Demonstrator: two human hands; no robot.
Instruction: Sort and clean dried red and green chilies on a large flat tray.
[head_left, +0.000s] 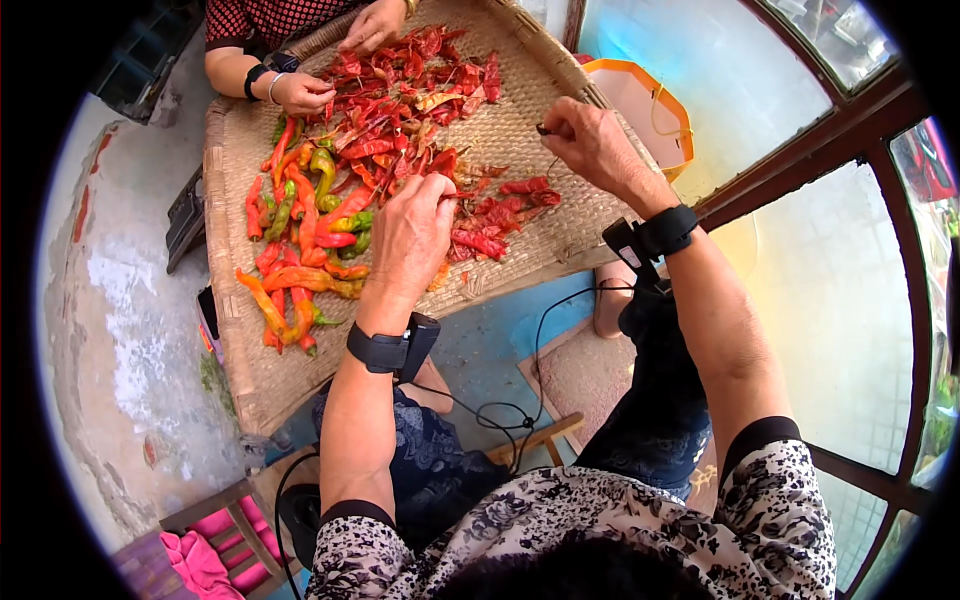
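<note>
A large woven bamboo tray (590, 222) holds heaps of peppers. My left hand (412, 232) is over its middle, with closed fingertips on a dried red chili pepper (464, 195). Toward the tray's right edge is my right hand (592, 140), lifted and pinched; a small dark bit shows at its fingertips, too small to name. Wrinkled dried red peppers (400, 90) cover the far middle. A smaller pile of dried red pieces (495, 222) lies between my hands. Left of my left hand are fresh orange, red and green peppers (300, 240).
Across the tray, another person's hands (303, 93) work at the dried heap. An orange-rimmed container (685, 130) stands beyond the right edge, by framed glass panes (840, 310). Black cables (540, 340) hang near my legs. A pink cloth (198, 565) lies at lower left.
</note>
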